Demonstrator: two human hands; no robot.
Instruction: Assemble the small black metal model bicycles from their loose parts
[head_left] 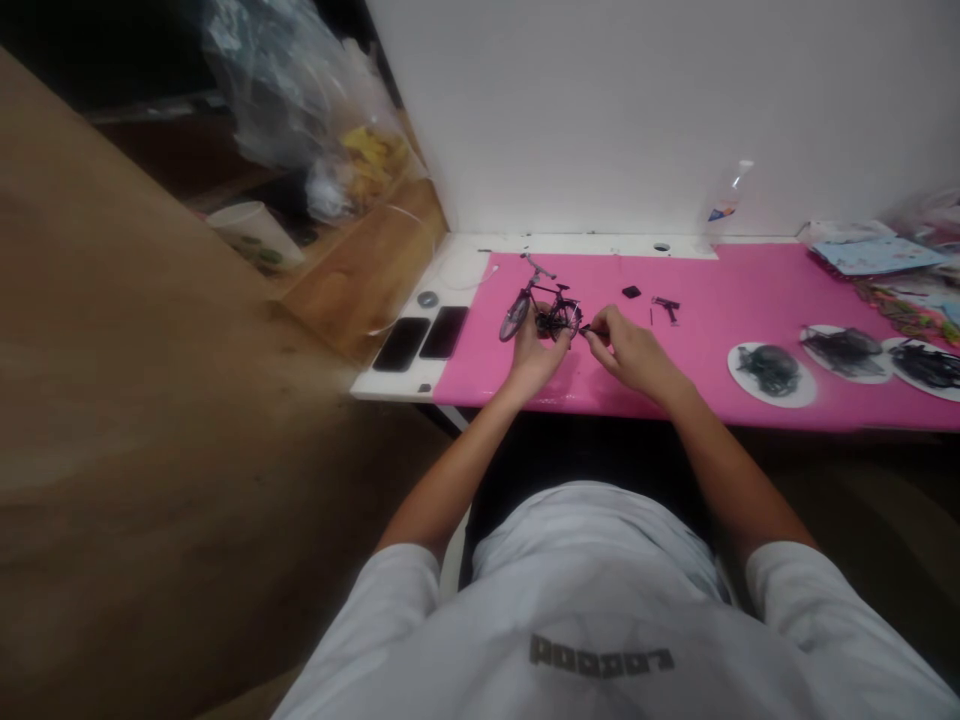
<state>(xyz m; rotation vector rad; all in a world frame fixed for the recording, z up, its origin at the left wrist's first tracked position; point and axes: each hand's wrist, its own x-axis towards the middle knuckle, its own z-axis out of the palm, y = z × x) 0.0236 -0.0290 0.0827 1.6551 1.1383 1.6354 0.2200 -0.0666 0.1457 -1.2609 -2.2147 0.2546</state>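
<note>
A small black model bicycle (pixel 556 296) stands upright over the pink table cover, its handlebar to the left. My left hand (pixel 534 356) is closed around its lower middle, near the pedals and rear wheel. Just right of the rear wheel, my right hand (pixel 628 350) pinches a thin dark tool (pixel 589 329), perhaps a screwdriver, with its tip close to the wheel. Whether the tip touches the wheel I cannot tell. Beyond my right hand lie a black pistol-shaped piece (pixel 667 308) and a small black square piece (pixel 631 292).
Two dark phones (pixel 444 332) lie at the table's left end beside a round grey object (pixel 427 299). At right are white plates (pixel 801 390) of dark parts. A clear bottle (pixel 729 195) stands by the wall; a blue packet (pixel 874 256) sits far right.
</note>
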